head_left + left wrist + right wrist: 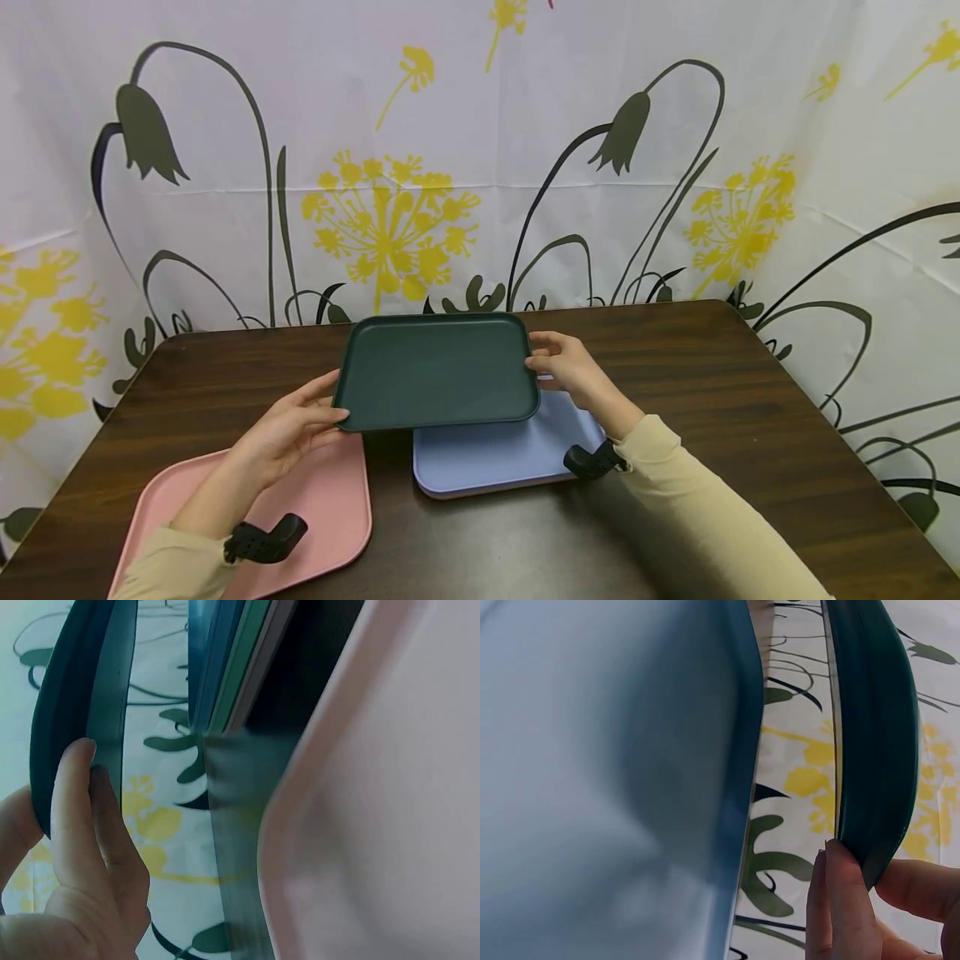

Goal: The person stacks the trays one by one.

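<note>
A dark green tray (438, 371) is held up over the table between both hands. My left hand (288, 429) grips its left edge near the front corner, thumb on top and fingers beneath. At the right edge my right hand (566, 362) pinches the rim between thumb and fingers. Below and partly behind the green tray lies a blue tray (495, 458), the top one of a stack. In the left wrist view a green layer (241, 667) shows under the blue in that stack. A pink tray (322, 517) lies under my left forearm.
The dark wood table (675, 358) extends to the right of the stack. A white curtain (465, 100) printed with flowers hangs right behind the table's back edge. Black wrist cameras (266, 540) are strapped to both wrists.
</note>
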### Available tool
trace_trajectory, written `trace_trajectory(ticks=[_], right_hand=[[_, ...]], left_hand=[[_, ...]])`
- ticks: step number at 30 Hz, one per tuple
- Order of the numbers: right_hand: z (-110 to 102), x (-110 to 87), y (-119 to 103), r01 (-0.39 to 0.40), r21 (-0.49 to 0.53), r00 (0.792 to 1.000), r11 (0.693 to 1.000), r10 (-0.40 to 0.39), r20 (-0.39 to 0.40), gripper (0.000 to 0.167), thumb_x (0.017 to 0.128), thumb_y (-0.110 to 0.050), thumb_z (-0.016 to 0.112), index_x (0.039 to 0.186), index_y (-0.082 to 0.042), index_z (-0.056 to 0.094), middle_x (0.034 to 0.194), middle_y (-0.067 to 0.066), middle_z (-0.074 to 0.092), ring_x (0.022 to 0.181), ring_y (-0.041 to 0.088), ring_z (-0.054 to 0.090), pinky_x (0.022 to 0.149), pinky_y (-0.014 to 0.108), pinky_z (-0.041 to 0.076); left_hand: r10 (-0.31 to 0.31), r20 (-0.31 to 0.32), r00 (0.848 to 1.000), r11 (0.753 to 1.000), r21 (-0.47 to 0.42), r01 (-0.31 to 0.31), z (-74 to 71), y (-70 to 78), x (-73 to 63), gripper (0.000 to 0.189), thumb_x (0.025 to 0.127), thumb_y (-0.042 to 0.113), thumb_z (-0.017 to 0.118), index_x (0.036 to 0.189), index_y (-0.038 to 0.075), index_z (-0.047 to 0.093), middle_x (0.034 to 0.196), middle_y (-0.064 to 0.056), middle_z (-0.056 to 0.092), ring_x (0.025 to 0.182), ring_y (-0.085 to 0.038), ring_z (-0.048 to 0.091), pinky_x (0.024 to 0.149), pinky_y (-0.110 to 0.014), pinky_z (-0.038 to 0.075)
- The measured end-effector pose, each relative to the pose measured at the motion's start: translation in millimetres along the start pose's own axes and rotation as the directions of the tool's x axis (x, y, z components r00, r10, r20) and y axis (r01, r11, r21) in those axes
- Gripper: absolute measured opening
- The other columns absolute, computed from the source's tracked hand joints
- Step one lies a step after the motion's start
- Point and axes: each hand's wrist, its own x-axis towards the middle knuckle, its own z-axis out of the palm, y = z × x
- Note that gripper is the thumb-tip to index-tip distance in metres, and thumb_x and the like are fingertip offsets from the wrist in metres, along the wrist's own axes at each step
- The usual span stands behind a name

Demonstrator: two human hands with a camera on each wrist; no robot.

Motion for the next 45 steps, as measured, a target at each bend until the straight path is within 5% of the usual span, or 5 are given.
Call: trace_trajectory(ticks=[10, 25, 37, 45], right_hand=[[-22.5, -9.6, 8.5, 0.010, -0.030, 1.000, 0.999, -0.010, 0.008, 0.053, 0.095, -0.005, 0.053, 0.145, -0.004, 0.037, 0.126, 0.025, 0.056, 0.106, 0.026, 0.063, 0.094, 0.048, 0.054], [-48.5, -17.1, 19.3, 0.000, -0.142, 1.000, 0.990, 0.000, 0.003, 0.053, 0.096, -0.007, 0.053, 0.146, -0.002, 0.036, 0.134, 0.029, 0.050, 0.098, 0.017, 0.063, 0.084, 0.038, 0.059], [-58.8, -21.8, 28.6, -0.050, -0.107, 0.999, 0.993, 0.051, 0.008, 0.054, 0.095, -0.005, 0.053, 0.146, -0.001, 0.034, 0.131, 0.028, 0.052, 0.086, 0.009, 0.064, 0.080, 0.033, 0.059], [-63.4, -20.7, 37.8, -0.057, -0.114, 0.998, 0.992, 0.059, 0.016, 0.054, 0.095, -0.005, 0.053, 0.146, 0.000, 0.034, 0.133, 0.029, 0.051, 0.089, 0.011, 0.064, 0.079, 0.031, 0.059]], left_hand=[[-0.002, 0.023, 1.000, 0.999, 0.033, 0.001, 25.2, -5.6, 5.1, 0.080, 0.093, 0.001, 0.054, 0.154, 0.009, 0.002, 0.102, 0.006, 0.063, 0.088, -0.007, 0.068, 0.081, -0.024, 0.059], [-0.027, -0.071, 0.997, 0.978, 0.205, 0.041, 51.4, -9.1, 10.0, 0.065, 0.096, 0.024, 0.056, 0.150, 0.002, 0.026, 0.124, -0.006, 0.061, 0.099, -0.005, 0.064, 0.095, -0.032, 0.055], [-0.022, -0.109, 0.994, 0.987, 0.156, 0.039, 64.3, -18.7, 17.9, 0.055, 0.096, 0.016, 0.055, 0.143, -0.007, 0.037, 0.117, -0.003, 0.065, 0.094, -0.005, 0.064, 0.083, -0.025, 0.058], [-0.022, -0.122, 0.992, 0.981, 0.189, 0.045, 73.4, -24.4, 18.6, 0.056, 0.095, 0.012, 0.056, 0.142, -0.010, 0.035, 0.133, -0.025, 0.053, 0.097, -0.009, 0.064, 0.085, -0.032, 0.058]])
